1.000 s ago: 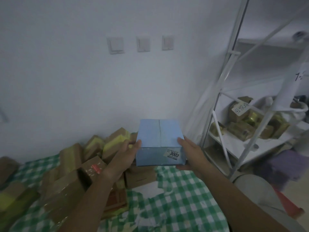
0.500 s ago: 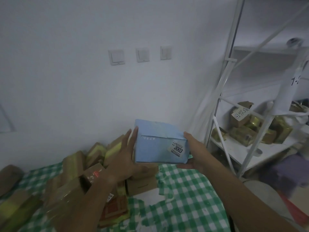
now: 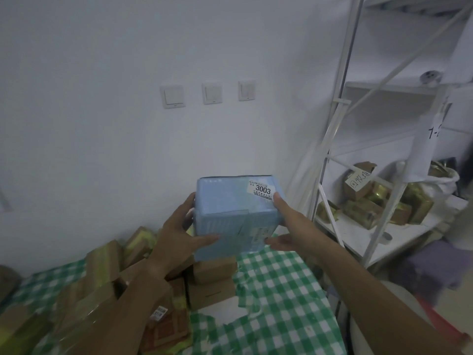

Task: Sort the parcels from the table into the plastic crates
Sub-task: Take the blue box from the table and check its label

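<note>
Head view: hands [image 3: 179, 237] have tipped blue parcel [image 3: 235, 213] up.

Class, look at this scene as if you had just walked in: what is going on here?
A person holds a light blue parcel up in both hands, the left hand on its left side and the right hand on its right. A sticker reading 3003 faces the camera. Below, brown cardboard parcels lie piled on a green checked tablecloth. A white shelf rack with more boxes stands to the right. No plastic crate is in view.
</note>
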